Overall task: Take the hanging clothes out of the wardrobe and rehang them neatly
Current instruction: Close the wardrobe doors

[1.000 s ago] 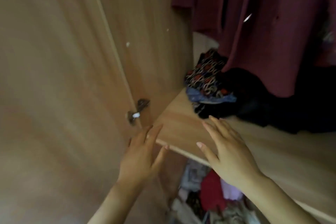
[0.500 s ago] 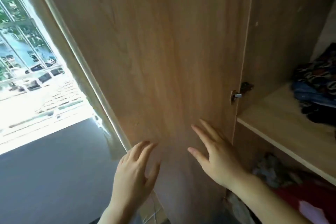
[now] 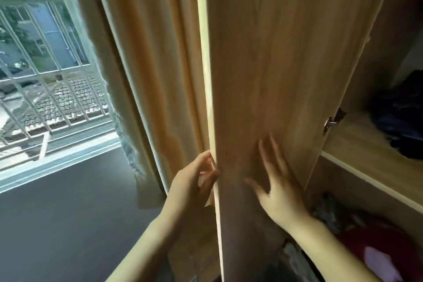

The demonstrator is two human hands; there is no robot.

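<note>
Clothes [image 3: 398,121]: a dark heap, blue and black, lay on the wardrobe shelf [image 3: 366,151] at the right edge of the frame, blurred and partly cut off by the border. No hanging garment showed in this view. More clothes, a red piece [image 3: 375,240] and a pale lilac piece [image 3: 380,265], lay loose in the compartment below the shelf, lower right of the frame.

Wardrobe door [image 3: 274,64]: light wood grain, stood open, filling the centre of the frame from top to bottom, its pale edge turned toward the camera. A metal hinge [image 3: 329,122] joined it to the wardrobe side at mid-right.

Left hand [image 3: 194,183]: lower centre, curled round the door's pale outer edge, thumb on the near face and fingers wrapped behind it, gripping the door.

Right hand [image 3: 277,188]: just right of the left one, flat against the door's inner face, fingers [image 3: 272,155] spread and pointing up, holding nothing.

Curtain [image 3: 146,64]: beige, hung in folds just left of the door, with a lace edge [image 3: 109,89] on its window side.

Window [image 3: 43,57]: upper left of the frame, barred with white rails; tiled roofs and greenery showed beyond.

Floor [image 3: 68,224]: dark grey, lower left of the frame.
</note>
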